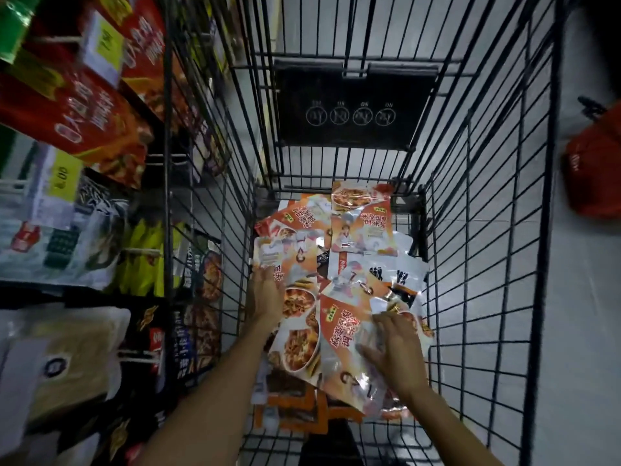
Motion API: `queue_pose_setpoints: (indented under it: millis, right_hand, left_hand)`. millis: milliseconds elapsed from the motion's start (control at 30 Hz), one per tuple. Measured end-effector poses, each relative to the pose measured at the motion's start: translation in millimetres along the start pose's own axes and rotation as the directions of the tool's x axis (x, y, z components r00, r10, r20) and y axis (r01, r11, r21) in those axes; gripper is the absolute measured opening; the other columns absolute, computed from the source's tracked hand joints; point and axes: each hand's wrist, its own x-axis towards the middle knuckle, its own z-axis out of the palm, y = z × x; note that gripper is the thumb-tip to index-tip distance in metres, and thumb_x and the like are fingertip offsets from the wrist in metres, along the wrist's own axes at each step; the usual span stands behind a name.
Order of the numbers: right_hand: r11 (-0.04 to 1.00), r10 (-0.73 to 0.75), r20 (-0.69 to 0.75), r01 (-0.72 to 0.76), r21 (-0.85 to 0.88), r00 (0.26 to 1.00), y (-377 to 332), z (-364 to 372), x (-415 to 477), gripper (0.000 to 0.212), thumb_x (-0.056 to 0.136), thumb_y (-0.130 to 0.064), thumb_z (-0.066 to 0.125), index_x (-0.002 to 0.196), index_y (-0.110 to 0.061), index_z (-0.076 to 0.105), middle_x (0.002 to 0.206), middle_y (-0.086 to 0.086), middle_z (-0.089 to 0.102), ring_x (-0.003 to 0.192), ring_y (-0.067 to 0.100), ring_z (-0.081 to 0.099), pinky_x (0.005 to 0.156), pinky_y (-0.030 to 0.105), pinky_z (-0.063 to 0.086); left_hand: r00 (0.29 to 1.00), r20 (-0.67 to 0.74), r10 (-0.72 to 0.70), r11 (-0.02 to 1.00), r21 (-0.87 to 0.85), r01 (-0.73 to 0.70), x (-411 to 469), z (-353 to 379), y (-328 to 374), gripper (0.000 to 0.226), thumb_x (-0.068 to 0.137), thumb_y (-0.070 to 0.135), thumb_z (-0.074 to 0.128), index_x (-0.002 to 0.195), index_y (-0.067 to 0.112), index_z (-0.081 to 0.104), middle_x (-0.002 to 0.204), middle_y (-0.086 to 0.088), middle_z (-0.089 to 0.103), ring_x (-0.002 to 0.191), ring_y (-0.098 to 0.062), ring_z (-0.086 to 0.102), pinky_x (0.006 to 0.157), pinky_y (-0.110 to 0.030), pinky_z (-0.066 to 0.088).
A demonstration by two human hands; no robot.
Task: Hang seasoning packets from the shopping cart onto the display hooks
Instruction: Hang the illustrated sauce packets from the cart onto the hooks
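A dim shop aisle, seen from the head camera: a black wire shopping cart (470,196) fills the middle, with display hooks (141,252) of hanging goods along the left. The seasoning packets (363,227), orange and white, lie heaped on the cart floor. The left hand (268,294) rests flat on the left of the heap, its grip apart. The right hand (393,348) presses a near packet, fingers spread, nothing clamped. The packets look light, floppy and glossy, likely slippery; pinching the top edge by the hang hole seems best.
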Motion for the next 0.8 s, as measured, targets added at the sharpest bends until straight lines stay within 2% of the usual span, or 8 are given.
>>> queue_pose_setpoints:
  millis: [100,200,300,400,500,600,700,800]
  right_hand:
    - [0.996,-0.012,-0.036,0.009,-0.09,0.999,7,1,3,0.061,0.075,-0.04,0.077,0.127,-0.02,0.053,0.127,0.003,0.052,0.114,0.019,0.047,0.097,0.028,0.039]
    - [0.987,0.078,-0.047,-0.084,-0.14,0.996,9,-2,1,0.062,0.076,-0.04,0.075,0.13,-0.02,0.051,0.131,0.004,0.05,0.117,0.022,0.047,0.099,0.037,0.042]
    - [0.969,0.22,-0.075,-0.226,-0.094,0.973,8,-3,-4,0.06,0.077,-0.036,0.076,0.129,-0.02,0.052,0.13,0.008,0.05,0.118,0.026,0.046,0.099,0.039,0.042]
    - [0.919,0.371,-0.127,-0.383,-0.094,0.92,7,-9,-6,0.054,0.08,-0.034,0.073,0.128,-0.016,0.054,0.122,0.011,0.053,0.114,0.029,0.049,0.095,0.04,0.043]
    - [0.91,0.383,-0.168,-0.403,-0.1,0.908,7,-14,-3,0.05,0.084,-0.034,0.068,0.126,-0.01,0.054,0.12,0.014,0.053,0.112,0.029,0.049,0.094,0.038,0.041]
    - [0.969,0.247,-0.15,-0.246,0.03,0.957,-2,-14,9,0.058,0.081,-0.039,0.071,0.127,-0.008,0.052,0.124,0.013,0.051,0.115,0.027,0.047,0.096,0.035,0.041]
    - [0.989,0.149,-0.028,-0.149,-0.008,0.988,-12,-6,24,0.077,0.075,-0.046,0.076,0.135,-0.012,0.042,0.132,0.008,0.047,0.122,0.024,0.044,0.104,0.036,0.039]
    - [0.981,0.159,0.003,-0.158,-0.112,0.987,-8,-1,30,0.078,0.074,-0.044,0.076,0.135,-0.015,0.039,0.133,0.007,0.046,0.122,0.023,0.043,0.105,0.033,0.036]
  left_hand:
    - [1.0,-0.008,-0.006,1.0,0.012,0.006,-2,11,-4,0.048,0.099,0.018,0.045,0.145,0.01,0.033,0.156,-0.015,0.015,0.139,-0.034,0.021,0.11,-0.04,0.028]
    - [0.999,0.021,-0.045,0.997,0.057,0.044,-10,16,0,0.054,0.098,0.024,0.045,0.148,0.016,0.025,0.157,-0.011,0.012,0.14,-0.034,0.02,0.102,-0.042,0.038]
    - [0.995,0.075,-0.06,0.993,0.106,0.051,-17,18,8,0.048,0.098,0.026,0.046,0.143,0.013,0.035,0.149,-0.013,0.028,0.13,-0.033,0.036,0.089,-0.038,0.045]
    - [0.996,0.08,0.044,0.95,0.306,-0.066,-11,3,16,0.026,0.097,0.016,0.048,0.118,0.006,0.058,0.119,-0.014,0.057,0.104,-0.029,0.058,0.074,-0.032,0.046]
    - [0.921,0.125,0.368,0.774,0.508,-0.378,16,-15,26,0.031,0.093,0.012,0.051,0.123,0.01,0.057,0.118,-0.013,0.061,0.108,-0.028,0.058,0.085,-0.035,0.049]
    - [0.679,0.314,0.664,0.476,0.523,-0.707,43,-17,40,0.046,0.095,0.014,0.048,0.14,0.021,0.04,0.137,-0.012,0.049,0.125,-0.03,0.046,0.101,-0.042,0.041]
    - [0.564,0.53,0.633,0.254,0.546,-0.798,63,-6,44,0.064,0.09,0.007,0.054,0.145,0.029,0.031,0.153,-0.006,0.028,0.141,-0.025,0.026,0.114,-0.045,0.022]
    - [0.563,0.559,0.609,0.239,0.547,-0.802,75,0,43,0.058,0.085,0.007,0.06,0.137,0.025,0.042,0.147,-0.006,0.038,0.137,-0.023,0.031,0.115,-0.041,0.018]
